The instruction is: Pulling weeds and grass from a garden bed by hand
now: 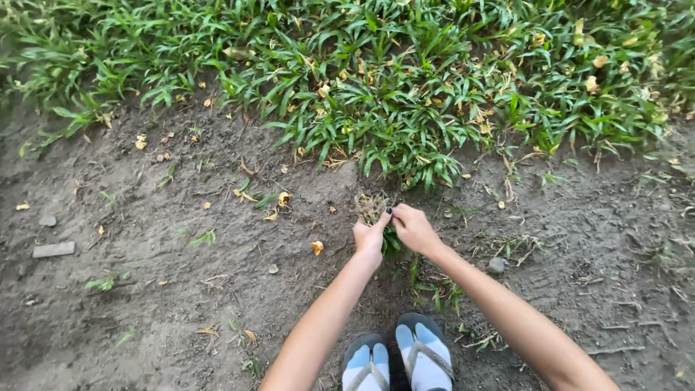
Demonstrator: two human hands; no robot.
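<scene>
Head camera looks straight down at a small grass tuft (381, 224) rooted in bare soil, at about twelve o'clock from the person's feet and just short of the wide grass patch (405, 80). Both hands meet on it. The left hand (371, 237) is closed around the tuft's left side, thumb and fingers pinched on the blades; the right hand (414, 228) is curled onto its right side, fingertips pressed in beside the left thumb, so the two hands touch or nearly touch over the clump. The tuft's dry, straw-coloured top fans out toward eleven o'clock from the hands, and its green base shows toward six o'clock, between the two wrists, so its long axis runs roughly away from the body. Both hands sit equally near it; neither arm leads.

Around them the dirt ground (145, 289) is dark and packed, scattered with yellow fallen leaves (317, 247) at nine o'clock from the hands, a small grey stone (496, 266) at four o'clock, and a flat grey brick piece (53, 250) far off at nine o'clock. Blue flip-flops (397, 358) over white socks stand at six o'clock, close together. It is outdoors in soft daylight.
</scene>
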